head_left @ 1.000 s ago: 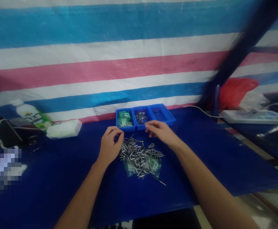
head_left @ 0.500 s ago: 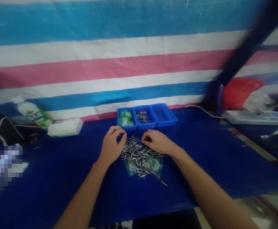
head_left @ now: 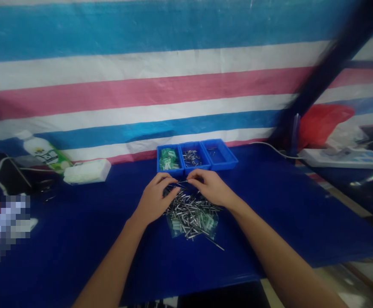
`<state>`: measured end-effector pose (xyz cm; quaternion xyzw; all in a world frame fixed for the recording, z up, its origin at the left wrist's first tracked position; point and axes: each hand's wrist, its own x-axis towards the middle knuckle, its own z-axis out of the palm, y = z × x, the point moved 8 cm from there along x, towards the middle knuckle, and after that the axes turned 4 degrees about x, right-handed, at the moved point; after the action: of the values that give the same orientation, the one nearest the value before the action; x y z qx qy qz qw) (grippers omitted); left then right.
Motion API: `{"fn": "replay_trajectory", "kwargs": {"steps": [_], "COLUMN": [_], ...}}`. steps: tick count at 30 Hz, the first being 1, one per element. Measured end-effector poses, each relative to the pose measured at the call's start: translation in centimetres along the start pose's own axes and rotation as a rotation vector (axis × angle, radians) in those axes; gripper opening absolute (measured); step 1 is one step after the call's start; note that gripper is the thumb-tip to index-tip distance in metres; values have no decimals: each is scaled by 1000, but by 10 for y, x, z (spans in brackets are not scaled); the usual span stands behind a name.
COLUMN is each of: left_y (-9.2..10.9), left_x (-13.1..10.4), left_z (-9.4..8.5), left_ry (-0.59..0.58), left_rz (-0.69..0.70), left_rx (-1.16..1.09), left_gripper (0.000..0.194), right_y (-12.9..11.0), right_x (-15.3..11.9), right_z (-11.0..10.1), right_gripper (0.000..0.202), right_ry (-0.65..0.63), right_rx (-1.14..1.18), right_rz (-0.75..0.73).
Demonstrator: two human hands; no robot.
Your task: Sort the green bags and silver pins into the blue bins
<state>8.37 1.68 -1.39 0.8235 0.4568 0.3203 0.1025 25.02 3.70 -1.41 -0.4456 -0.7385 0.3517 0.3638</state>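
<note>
A heap of slim metal pins (head_left: pixel 189 209), looking like blind rivets, lies on the table, partly over clear plastic bags (head_left: pixel 176 224) of pale green and white pieces. Above the heap's far edge, my right hand (head_left: pixel 210 186) pinches one thin metal pin (head_left: pixel 183 182) between thumb and fingertips. The pin points left, its other end close to my left fingertips. My left hand (head_left: pixel 157 194) curves over the heap's left side, thumb and fingers slightly apart; whether it touches the pin is hard to tell.
Behind the heap, three blue bins stand side by side: the left bin (head_left: pixel 170 172) holds bagged pieces, the middle bin (head_left: pixel 199 169) and right bin (head_left: pixel 226 162) metal pins. A tissue pack (head_left: pixel 88 171) and bottle (head_left: pixel 43 149) sit left. At right is a power strip (head_left: pixel 343 158).
Both hands have moved closer together above the far edge of the heap. My right hand has shifted slightly left and up, and the pin now shows between the hands.
</note>
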Motion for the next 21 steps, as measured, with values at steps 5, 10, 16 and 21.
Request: {"fn": "replay_trajectory", "kwargs": {"steps": [5,10,16,21], "left_y": [2,4,11,15], "left_x": [0,1,-1,-2], "left_z": [1,-3,-1,-2], "left_ry": [21,63,81,88], "left_rz": [35,40,83,75], "left_rx": [0,-13,-56,-82], "left_gripper": [12,12,10,12], "right_y": [-3,-9,-26,-32], "right_x": [0,-4,-9,-10], "right_z": [3,7,21,25], "right_gripper": [14,12,13,19], "right_ry": [-24,-66,-108,-122], "right_rx": [80,-19,-187,-166], "right_rz": [25,-93,-244,-249]}}
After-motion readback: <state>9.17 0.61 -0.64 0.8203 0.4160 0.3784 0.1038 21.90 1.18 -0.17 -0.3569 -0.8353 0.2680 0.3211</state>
